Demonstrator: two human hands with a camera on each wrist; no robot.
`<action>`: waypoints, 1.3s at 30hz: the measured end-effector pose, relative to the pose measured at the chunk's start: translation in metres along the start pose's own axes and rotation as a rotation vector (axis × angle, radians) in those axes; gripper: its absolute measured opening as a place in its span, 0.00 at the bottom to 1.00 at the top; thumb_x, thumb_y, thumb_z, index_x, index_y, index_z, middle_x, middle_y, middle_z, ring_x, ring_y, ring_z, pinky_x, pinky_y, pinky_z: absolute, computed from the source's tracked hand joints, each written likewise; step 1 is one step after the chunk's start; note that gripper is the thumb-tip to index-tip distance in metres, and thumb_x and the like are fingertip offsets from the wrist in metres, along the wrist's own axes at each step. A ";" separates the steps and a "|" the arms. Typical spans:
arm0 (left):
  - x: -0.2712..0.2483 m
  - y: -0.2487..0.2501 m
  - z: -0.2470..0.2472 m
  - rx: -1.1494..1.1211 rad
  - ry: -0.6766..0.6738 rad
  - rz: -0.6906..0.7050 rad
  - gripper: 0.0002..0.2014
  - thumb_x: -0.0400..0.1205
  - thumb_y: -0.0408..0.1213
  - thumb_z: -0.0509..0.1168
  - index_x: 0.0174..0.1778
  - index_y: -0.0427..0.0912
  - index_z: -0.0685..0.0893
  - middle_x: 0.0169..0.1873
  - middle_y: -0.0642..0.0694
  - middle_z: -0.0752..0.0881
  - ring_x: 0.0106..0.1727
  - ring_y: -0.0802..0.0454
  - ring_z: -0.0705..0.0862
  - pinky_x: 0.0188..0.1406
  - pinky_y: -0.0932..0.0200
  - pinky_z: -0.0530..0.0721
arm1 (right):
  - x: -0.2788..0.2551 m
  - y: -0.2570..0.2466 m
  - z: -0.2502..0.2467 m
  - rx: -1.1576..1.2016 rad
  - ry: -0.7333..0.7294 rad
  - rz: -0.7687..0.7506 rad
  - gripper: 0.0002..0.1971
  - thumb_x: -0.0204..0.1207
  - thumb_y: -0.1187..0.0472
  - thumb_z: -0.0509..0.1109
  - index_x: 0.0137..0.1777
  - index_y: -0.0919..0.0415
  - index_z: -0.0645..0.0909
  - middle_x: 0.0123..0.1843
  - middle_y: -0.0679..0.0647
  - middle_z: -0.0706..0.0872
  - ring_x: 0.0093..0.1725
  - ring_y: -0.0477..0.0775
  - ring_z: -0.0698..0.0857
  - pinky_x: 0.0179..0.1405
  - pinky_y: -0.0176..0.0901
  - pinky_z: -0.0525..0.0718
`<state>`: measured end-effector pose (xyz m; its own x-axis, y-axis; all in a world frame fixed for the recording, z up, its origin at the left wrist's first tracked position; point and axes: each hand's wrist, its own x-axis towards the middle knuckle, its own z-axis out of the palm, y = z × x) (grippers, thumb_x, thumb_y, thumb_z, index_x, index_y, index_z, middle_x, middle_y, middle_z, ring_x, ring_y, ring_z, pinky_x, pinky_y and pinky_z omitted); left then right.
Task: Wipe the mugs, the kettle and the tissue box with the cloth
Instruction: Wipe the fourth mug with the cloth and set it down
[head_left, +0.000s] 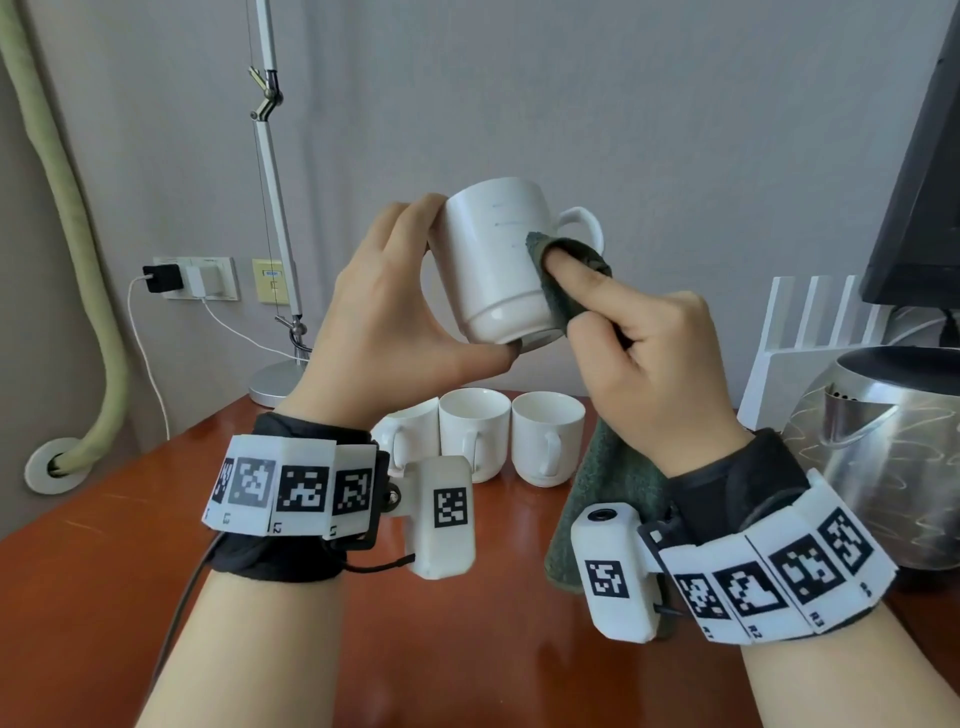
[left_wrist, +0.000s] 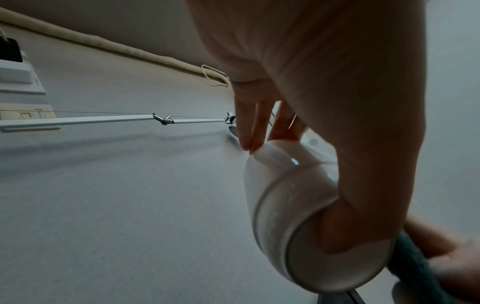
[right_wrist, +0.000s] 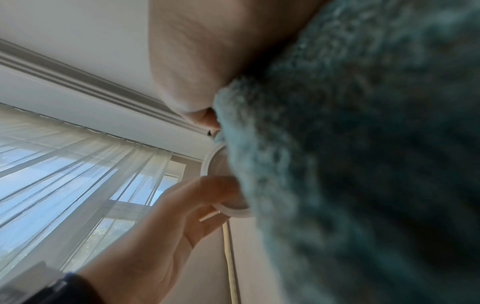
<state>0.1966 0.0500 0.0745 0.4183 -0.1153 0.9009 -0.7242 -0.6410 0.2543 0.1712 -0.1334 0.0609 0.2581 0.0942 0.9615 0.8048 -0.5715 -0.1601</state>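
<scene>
A white mug (head_left: 496, 260) is raised above the table, tilted with its base toward me and its handle to the right. My left hand (head_left: 395, 296) holds it end to end, thumb on the base and fingers at the rim; the left wrist view shows the mug (left_wrist: 283, 197) gripped this way. My right hand (head_left: 639, 358) grips a dark green cloth (head_left: 566, 280), whose tail hangs below the wrist, and presses it against the mug's right side with a finger. The cloth (right_wrist: 363, 164) fills the right wrist view. Three more white mugs (head_left: 475, 431) stand below. The steel kettle (head_left: 893, 457) is at right.
The reddish wooden table (head_left: 363, 649) spreads below my wrists. A desk lamp's base (head_left: 275, 387) stands at the back left, with wall sockets and cables behind. A white rack (head_left: 810, 332) and a dark monitor (head_left: 924, 197) are at the back right.
</scene>
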 end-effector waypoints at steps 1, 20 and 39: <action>0.000 -0.001 -0.001 0.007 0.002 -0.002 0.44 0.58 0.50 0.81 0.70 0.37 0.75 0.57 0.48 0.79 0.57 0.53 0.78 0.60 0.47 0.81 | 0.000 0.000 0.000 0.007 0.001 -0.011 0.24 0.71 0.62 0.55 0.64 0.57 0.85 0.20 0.39 0.61 0.23 0.51 0.59 0.26 0.37 0.60; 0.000 0.001 0.001 0.045 -0.102 0.042 0.46 0.59 0.50 0.78 0.73 0.36 0.73 0.58 0.48 0.75 0.59 0.46 0.77 0.60 0.46 0.80 | -0.002 -0.006 0.002 -0.090 -0.078 -0.081 0.23 0.69 0.62 0.56 0.56 0.54 0.90 0.17 0.46 0.65 0.24 0.52 0.62 0.24 0.35 0.60; 0.000 0.004 0.006 0.083 -0.169 0.123 0.47 0.58 0.53 0.74 0.73 0.37 0.72 0.58 0.46 0.75 0.59 0.43 0.77 0.59 0.46 0.80 | 0.001 -0.003 -0.003 -0.260 -0.111 0.039 0.30 0.70 0.58 0.50 0.69 0.48 0.82 0.17 0.49 0.59 0.21 0.56 0.61 0.21 0.37 0.61</action>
<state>0.1969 0.0423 0.0735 0.4203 -0.3177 0.8500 -0.7311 -0.6734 0.1098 0.1676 -0.1341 0.0635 0.3551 0.1486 0.9229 0.6329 -0.7648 -0.1204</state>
